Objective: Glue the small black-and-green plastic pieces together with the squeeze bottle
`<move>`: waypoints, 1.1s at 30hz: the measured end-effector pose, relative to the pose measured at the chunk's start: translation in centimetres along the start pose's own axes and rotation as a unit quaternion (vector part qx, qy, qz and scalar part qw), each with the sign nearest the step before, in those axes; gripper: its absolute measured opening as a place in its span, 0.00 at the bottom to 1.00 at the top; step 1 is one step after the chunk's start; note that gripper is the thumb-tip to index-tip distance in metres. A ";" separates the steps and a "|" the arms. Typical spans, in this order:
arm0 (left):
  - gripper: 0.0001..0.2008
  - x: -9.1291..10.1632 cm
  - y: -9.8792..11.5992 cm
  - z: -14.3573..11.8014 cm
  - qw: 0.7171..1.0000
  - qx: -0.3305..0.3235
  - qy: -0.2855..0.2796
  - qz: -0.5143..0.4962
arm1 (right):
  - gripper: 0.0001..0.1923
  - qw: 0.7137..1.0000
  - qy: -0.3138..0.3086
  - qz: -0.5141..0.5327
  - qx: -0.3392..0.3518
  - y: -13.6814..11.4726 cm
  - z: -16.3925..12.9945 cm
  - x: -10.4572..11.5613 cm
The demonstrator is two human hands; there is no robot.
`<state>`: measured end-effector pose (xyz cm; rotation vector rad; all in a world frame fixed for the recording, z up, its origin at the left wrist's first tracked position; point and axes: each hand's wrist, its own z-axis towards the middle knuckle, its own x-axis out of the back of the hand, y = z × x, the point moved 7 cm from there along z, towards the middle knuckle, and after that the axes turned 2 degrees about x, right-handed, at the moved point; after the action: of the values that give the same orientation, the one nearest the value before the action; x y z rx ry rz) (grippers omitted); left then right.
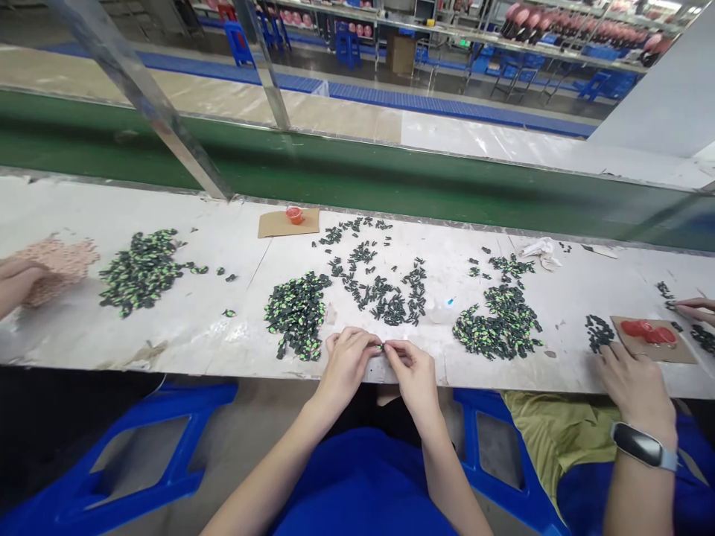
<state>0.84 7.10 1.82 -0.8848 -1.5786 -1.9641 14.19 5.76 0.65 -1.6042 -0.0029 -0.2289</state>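
Observation:
My left hand (347, 362) and my right hand (412, 372) meet at the near edge of the white workbench (212, 327). Together their fingertips pinch one small dark green piece (380, 347). A heap of black and green pieces (297, 311) lies just left of my left hand. Loose dark pieces (380, 290) are scattered beyond both hands. Another heap of black and green pieces (503, 324) sits to the right of my right hand.
A co-worker's hand with a wristband (634, 387) rests at the right by a cardboard with red bits (651, 335). Another person's hand (16, 279) is at the far left beside pink pieces (59, 264). A cardboard with an orange cup (293, 216) sits at the back. Behind runs a green conveyor belt (357, 175).

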 end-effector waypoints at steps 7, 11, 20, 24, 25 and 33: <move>0.10 1.0 1.3 -0.3 1.000 -0.024 0.010 -0.010 | 0.10 0.996 0.010 0.084 -0.016 -0.1 -0.2 0.4; 0.12 1.6 2.6 -0.4 0.998 -0.064 0.023 0.013 | 0.13 0.993 0.050 0.110 0.006 -0.6 -0.5 0.8; 0.12 1.7 4.2 -0.1 0.990 -0.134 0.011 0.036 | 0.13 0.992 0.015 0.123 0.010 -0.6 -0.5 1.5; 0.09 1.8 5.1 0.0 0.982 -0.187 -0.009 0.041 | 0.16 0.991 0.000 0.132 -0.001 -0.4 -0.3 2.4; 0.09 1.7 5.2 0.0 0.979 -0.198 -0.016 0.043 | 0.16 0.991 -0.005 0.135 -0.005 -0.4 -0.2 2.5; 0.09 2.2 6.6 -1.1 0.955 -0.284 0.020 0.085 | 0.17 0.986 -0.045 0.160 -0.022 -0.1 0.0 2.3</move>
<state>3.75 4.63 7.72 -1.1396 -0.8751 -2.3247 16.45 5.44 1.09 -1.6323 0.1895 0.0930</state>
